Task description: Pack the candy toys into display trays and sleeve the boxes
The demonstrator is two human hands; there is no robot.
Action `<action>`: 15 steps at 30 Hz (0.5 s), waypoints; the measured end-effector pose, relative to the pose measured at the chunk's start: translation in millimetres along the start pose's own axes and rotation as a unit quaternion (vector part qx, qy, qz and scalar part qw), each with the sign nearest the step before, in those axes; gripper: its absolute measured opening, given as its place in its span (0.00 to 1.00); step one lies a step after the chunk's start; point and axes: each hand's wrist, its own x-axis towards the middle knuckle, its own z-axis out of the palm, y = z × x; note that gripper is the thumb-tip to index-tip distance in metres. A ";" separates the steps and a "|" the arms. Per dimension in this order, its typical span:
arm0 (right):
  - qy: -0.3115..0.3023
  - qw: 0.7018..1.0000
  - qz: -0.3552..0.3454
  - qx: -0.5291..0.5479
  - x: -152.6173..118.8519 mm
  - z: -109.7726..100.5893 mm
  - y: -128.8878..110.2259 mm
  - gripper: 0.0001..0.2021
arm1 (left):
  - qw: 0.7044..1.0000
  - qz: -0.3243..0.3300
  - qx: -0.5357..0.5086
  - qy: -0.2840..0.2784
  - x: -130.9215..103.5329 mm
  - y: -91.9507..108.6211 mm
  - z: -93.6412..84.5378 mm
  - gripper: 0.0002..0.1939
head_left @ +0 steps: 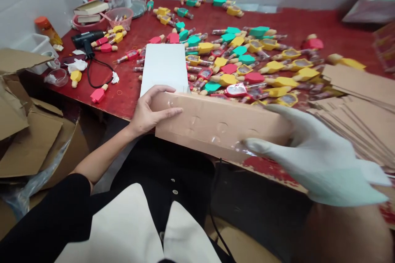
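Two hands hold a long cardboard piece at the edge of a red counter

The long, smooth, brown cardboard piece (205,123) lies across the front edge of the worn red counter (135,33), its face marked with small curved cuts and a few glossy patches of clear film. The bare left hand (152,111) grips its left end, thumb flat on the face and fingers over the upper edge. The right hand (302,144), in a pale fabric glove with a mint-green cuff, is closed around its right end, thumb on the face; this hand is blurred.

Directly behind the left end of the piece lies a flat white rectangular panel (165,68) with a matte look. Behind the piece and to the right of the panel spread many small shiny plastic items (226,80) in yellow, red and green, with faceted bodies, tan stubs and clear tubes. To the right of the piece, flat brown cardboard sheets (364,119) overlap in a loose fanned stack. Far to the left of it are a black heat gun (88,39) with a looping cable, crumpled white tissue (77,65) and a round clear plastic cup (57,77); creased open cardboard boxes (33,139) stand below these.
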 end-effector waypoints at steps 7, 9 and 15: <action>0.030 0.997 0.002 0.075 -18.0 27.5 -13.8 0.41 | 0.998 -0.046 -0.040 -0.022 -14.2 -8.2 -33.8 0.21; 0.018 0.998 0.007 0.067 -21.6 35.1 -20.7 0.40 | 0.996 -0.064 -0.057 -0.025 -18.4 -15.4 -43.4 0.22; -0.045 0.994 0.061 0.084 -22.8 57.2 -52.3 0.38 | 0.981 -0.145 -0.124 -0.035 -22.9 -46.2 -69.7 0.26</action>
